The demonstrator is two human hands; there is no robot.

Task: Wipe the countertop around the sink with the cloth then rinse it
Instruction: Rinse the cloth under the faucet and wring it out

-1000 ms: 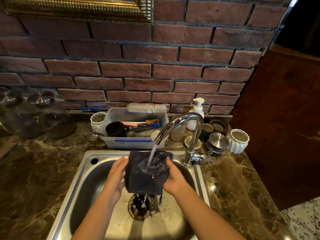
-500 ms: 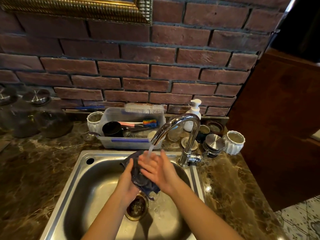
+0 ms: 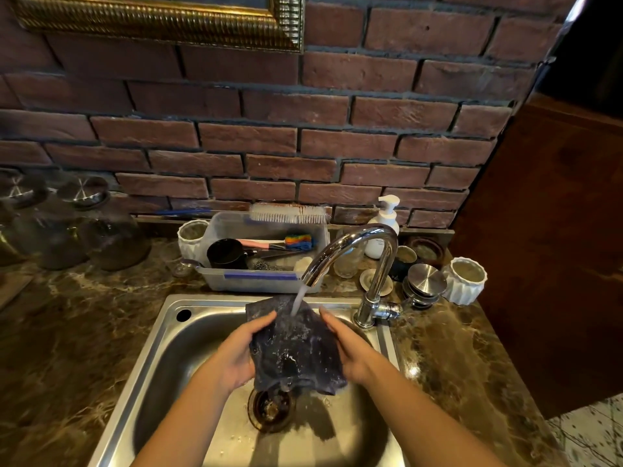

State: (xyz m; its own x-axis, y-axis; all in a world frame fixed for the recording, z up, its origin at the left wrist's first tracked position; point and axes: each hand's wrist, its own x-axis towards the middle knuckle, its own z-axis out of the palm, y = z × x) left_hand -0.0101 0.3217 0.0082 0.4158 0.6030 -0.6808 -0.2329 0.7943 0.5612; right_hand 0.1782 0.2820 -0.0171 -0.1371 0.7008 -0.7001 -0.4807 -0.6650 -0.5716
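Dark marble countertop (image 3: 77, 335) glistens at nine o'clock of the steel sink (image 3: 175, 348), suggesting the wiping is done. Over the basin, the left hand (image 3: 241, 353) and right hand (image 3: 349, 345) pinch opposite edges of the cloth (image 3: 296, 348), spread under the tap (image 3: 354, 251) stream; rinsing appears under way, wringing left.

Dark wet cloth (image 3: 296, 348) spread under tap stream
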